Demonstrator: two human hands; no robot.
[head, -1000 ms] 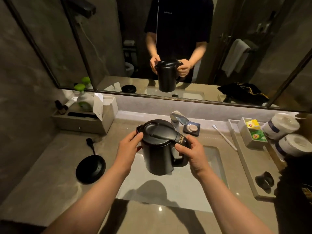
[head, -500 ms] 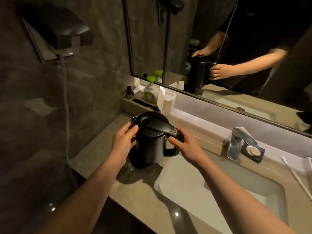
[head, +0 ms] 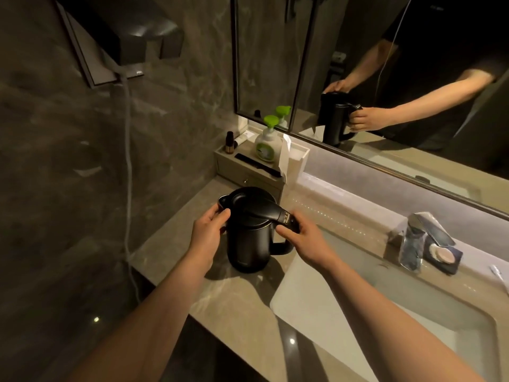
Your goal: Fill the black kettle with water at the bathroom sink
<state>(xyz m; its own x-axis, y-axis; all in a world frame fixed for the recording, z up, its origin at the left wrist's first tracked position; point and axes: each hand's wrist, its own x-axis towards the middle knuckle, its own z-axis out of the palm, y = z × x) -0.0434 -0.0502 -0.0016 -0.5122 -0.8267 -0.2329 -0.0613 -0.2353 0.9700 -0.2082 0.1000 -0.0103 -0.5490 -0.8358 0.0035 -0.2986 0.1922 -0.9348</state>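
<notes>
The black kettle (head: 252, 230) stands upright on the stone counter, left of the white sink basin (head: 385, 304), with its lid down. My left hand (head: 208, 232) touches its upper rim near the spout. My right hand (head: 304, 239) is wrapped around the top of its handle. The chrome tap (head: 418, 238) rises at the back of the basin, to the right of the kettle. No water runs from it.
Behind the kettle a tray (head: 248, 172) holds a green-topped soap pump (head: 265, 144), a small bottle, a comb and a tissue box. A soap dish (head: 443, 256) sits by the tap. A wall-mounted hair dryer (head: 129, 37) and cord hang at left. The mirror (head: 385, 78) spans the back wall.
The kettle went from above the basin to the left and now stands on the counter. Both hands stayed on it. My view swung left.
</notes>
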